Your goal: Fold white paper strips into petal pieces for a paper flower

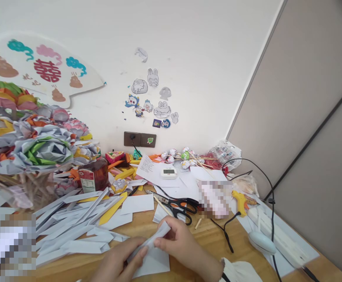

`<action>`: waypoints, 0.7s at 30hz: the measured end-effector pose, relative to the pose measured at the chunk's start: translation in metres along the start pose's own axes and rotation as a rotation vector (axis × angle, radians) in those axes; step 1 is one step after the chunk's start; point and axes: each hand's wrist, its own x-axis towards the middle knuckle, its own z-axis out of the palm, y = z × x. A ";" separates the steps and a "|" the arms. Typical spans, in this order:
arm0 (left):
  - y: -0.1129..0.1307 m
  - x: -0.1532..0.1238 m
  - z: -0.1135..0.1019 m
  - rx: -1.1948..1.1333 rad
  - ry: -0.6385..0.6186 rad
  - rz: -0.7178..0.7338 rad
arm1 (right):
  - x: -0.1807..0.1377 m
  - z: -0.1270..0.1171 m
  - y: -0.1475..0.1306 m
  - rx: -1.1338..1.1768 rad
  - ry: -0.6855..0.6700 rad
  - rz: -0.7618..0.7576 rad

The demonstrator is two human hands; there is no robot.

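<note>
My left hand (123, 255) and my right hand (179, 239) are close together over the wooden table. Between them runs a narrow folded piece of white paper (151, 241). The fingers and thumb of my left hand pinch its lower end, and my right hand grips the upper end between thumb and bent fingers. Just under the hands lies a flat white sheet (156, 263). Black-handled scissors (178, 204) rest beyond my right hand. Left of my hands spreads a heap of folded white paper strips (71, 235), with a yellow strip (114, 208) among them.
Folded-paper flowers (49, 150) crowd the left side, near a dark red bottle (93, 175). A white timer (169, 172) sits on papers at the back. To the right are a yellow glue gun (239, 201), a power strip (279, 235), a pale blue mouse-shaped object (261, 243) and black cables.
</note>
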 end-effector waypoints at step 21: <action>0.011 0.000 -0.003 0.040 -0.042 -0.040 | 0.001 0.003 0.001 -0.013 0.043 0.082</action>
